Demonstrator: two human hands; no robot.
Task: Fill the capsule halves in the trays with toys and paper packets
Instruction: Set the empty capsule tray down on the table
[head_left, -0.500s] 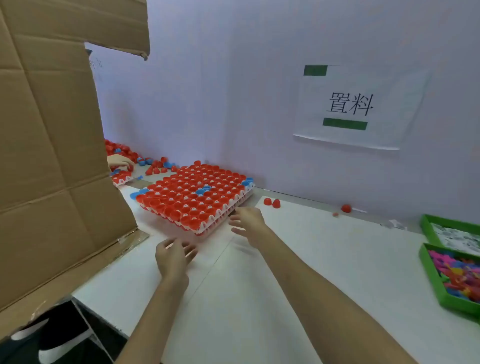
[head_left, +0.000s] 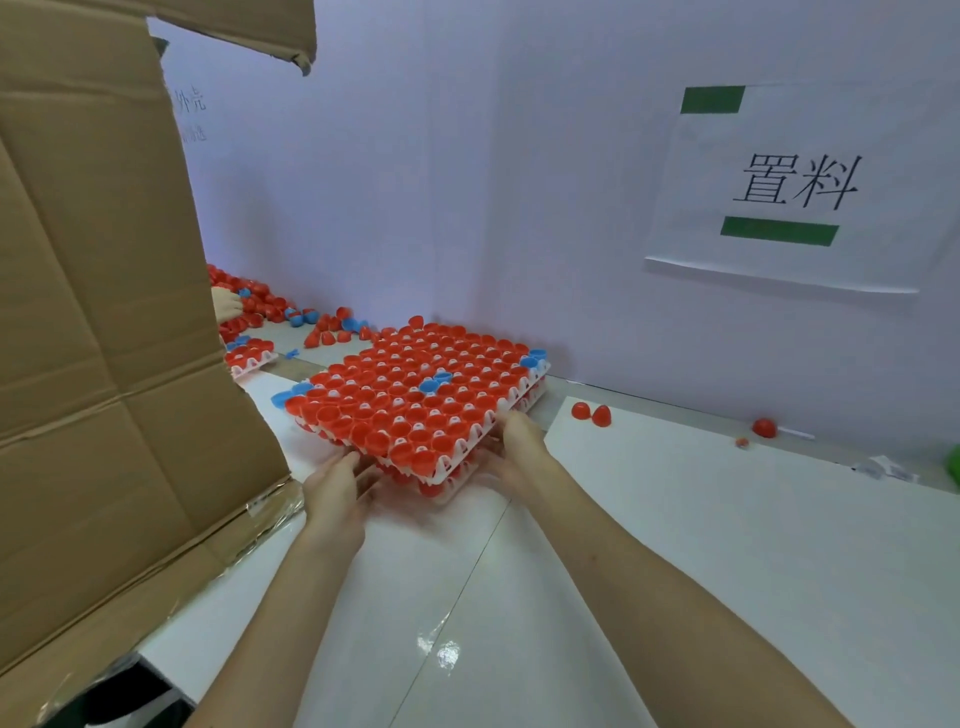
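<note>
— What are the hands doing?

— Both are on the stack of trays (head_left: 415, 395). The left hand (head_left: 335, 493) has its fingers pushed in under the near-left edge. The right hand (head_left: 519, 447) clasps the near-right edge, thumb by the rim and fingers hidden beneath. I can't tell from here whether they hold the top tray alone or the whole pile.

— And where is the stack?

— On the white table (head_left: 675, 545), just beyond the hands and close to the wall, with the big cardboard box (head_left: 104, 312) to its left.

— How far along is the filling?

— Hardly begun, I'd say. As far as I can see, the pockets all carry capsule halves (head_left: 395, 410), mostly red and a few blue. I see no toy and no paper packet in any of them. So setting out the shells looks done, and the filling itself is all left.

— Any supplies about?

— Only a sliver of something green (head_left: 953, 462) at the right edge, well apart from the stack, and what it holds is out of sight. A few loose halves (head_left: 582, 410) lie on the table near the wall.

— Which way does the tray lie?

— Skewed. One corner points at the person, so a diagonal runs from them toward the wall. It looks close to square, and I can't pick out a long side. The cups face mouth up.
</note>
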